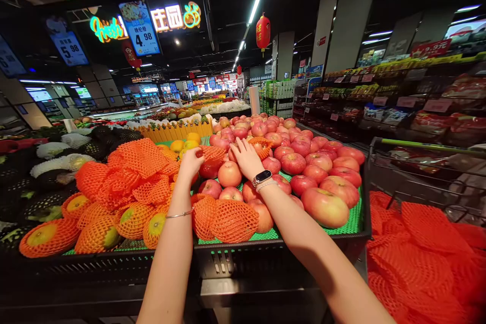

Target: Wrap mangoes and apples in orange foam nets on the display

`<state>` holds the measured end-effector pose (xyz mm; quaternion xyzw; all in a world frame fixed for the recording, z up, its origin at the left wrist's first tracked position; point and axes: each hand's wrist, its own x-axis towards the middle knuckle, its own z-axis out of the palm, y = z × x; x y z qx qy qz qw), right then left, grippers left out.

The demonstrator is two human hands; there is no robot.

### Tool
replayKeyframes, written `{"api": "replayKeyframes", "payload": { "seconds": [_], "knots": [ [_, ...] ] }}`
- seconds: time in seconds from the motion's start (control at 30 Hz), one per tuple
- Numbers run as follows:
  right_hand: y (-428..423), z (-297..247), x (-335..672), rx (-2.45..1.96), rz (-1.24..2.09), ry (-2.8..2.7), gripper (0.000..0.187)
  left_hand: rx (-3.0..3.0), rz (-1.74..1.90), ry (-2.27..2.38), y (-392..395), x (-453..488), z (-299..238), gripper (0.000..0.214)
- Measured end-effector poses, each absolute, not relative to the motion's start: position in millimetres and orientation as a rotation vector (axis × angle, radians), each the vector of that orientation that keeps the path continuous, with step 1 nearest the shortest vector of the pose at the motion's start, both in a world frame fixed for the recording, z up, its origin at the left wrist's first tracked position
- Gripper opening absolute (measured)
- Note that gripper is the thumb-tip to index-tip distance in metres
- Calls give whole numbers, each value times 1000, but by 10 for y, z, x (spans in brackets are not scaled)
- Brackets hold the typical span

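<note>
Head view: your left hand [191, 163] curls at a net [213, 153], grip unclear; your right hand [247, 160], fingers spread, overlies apples [292, 163].

Supermkt, fruit & veg dept. Price screens [140, 28] overhead, apples [319, 162] in a black crate [366, 207], pkgd goods [433, 124] on shelves [394, 102].

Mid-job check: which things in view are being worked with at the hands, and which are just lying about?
Being worked with:
- left hand, at an orange mesh sleeve
- right hand, over the apples

Just about:
- shopping cart
- red lantern
- price screen
</note>
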<state>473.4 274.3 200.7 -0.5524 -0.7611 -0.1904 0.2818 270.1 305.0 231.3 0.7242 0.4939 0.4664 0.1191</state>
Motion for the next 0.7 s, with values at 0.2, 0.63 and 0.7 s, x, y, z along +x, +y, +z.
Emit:
{"api": "replayKeyframes", "payload": {
  "seconds": [0.2, 0.63, 0.7],
  "knots": [
    [2833, 1877, 4715, -1631, -460, -2057, 52, 2103, 1400, 1470, 3036, 2732, 2315, 11],
    [2771, 1941, 4649, -1648, -567, -1914, 46, 1679, 1624, 1140, 3095, 2804, 2257, 25],
    [2772, 1957, 4668, -1650, -506, -1977, 52, 1702, 1601, 1057, 3116, 2825, 2238, 27]
  ]
}}
